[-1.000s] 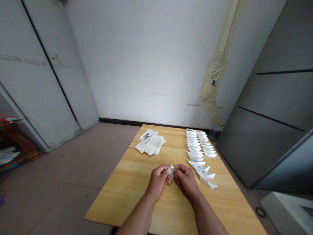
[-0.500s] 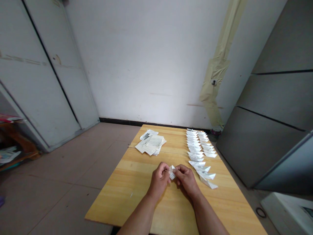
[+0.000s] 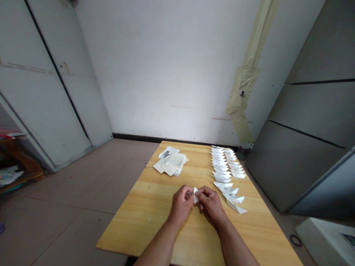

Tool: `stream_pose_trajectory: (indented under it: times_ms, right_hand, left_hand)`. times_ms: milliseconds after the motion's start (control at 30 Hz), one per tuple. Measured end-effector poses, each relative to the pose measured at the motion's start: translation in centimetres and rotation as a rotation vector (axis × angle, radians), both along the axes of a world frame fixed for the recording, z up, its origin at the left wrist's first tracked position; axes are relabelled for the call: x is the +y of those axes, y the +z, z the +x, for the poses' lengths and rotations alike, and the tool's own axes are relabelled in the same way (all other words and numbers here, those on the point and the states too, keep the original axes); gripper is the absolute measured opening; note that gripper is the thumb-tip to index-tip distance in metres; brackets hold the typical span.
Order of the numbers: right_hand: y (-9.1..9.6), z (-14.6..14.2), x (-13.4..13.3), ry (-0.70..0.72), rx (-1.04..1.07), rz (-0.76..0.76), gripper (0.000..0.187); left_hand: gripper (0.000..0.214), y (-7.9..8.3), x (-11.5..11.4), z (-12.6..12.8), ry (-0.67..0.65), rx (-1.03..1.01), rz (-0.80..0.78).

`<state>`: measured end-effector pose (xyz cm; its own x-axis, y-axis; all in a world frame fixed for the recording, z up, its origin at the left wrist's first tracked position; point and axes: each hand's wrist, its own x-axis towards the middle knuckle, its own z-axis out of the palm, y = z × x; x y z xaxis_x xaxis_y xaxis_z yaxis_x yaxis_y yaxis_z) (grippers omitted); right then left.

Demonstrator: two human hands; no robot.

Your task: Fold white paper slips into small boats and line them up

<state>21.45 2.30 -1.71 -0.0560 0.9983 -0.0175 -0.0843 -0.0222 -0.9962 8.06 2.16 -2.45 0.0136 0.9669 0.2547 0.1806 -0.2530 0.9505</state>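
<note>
My left hand (image 3: 181,205) and my right hand (image 3: 211,204) meet over the middle of a wooden table (image 3: 155,218). Both pinch one small folded piece of white paper (image 3: 195,193) between fingertips, held just above the tabletop. Most of that paper is hidden by my fingers. To the right of my right hand lie two rows of folded white paper shapes (image 3: 226,170), running from the table's far edge toward me. A loose pile of flat printed paper sheets (image 3: 171,163) lies at the far left of the table.
A grey cabinet (image 3: 313,125) stands close to the table's right side. White sliding doors (image 3: 41,92) are at the left, with a cluttered shelf (image 3: 11,159) at the far left. A beige wrapped pipe (image 3: 244,85) runs down the back wall. The floor is tiled.
My hands have shifted a little toward me and closed tighter round the small paper, so less of it shows. Everything else on the table is unchanged.
</note>
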Motion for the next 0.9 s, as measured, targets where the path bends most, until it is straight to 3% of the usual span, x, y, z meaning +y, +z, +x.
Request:
stream_pose_trajectory:
  times_ms: [367, 633, 800, 900]
  right_hand:
    - [-0.16, -0.07, 0.08, -0.032, -0.011, 0.016, 0.032]
    - [-0.20, -0.34, 0.09, -0.043, 0.043, 0.008, 0.028]
    - [0.21, -0.51, -0.03, -0.038, 0.033, 0.012, 0.032]
    - [0.17, -0.41, 0.00, -0.093, -0.029, 0.097, 0.028]
  left_hand:
    - [0.008, 0.23, -0.39, 0.01, -0.003, -0.009, -0.001]
    - [0.011, -0.31, -0.40, 0.29, 0.016, 0.190, 0.186]
    - [0.012, -0.27, -0.50, 0.27, 0.010, 0.237, 0.222]
    - [0.013, -0.07, -0.61, 0.32, -0.003, 0.223, 0.232]
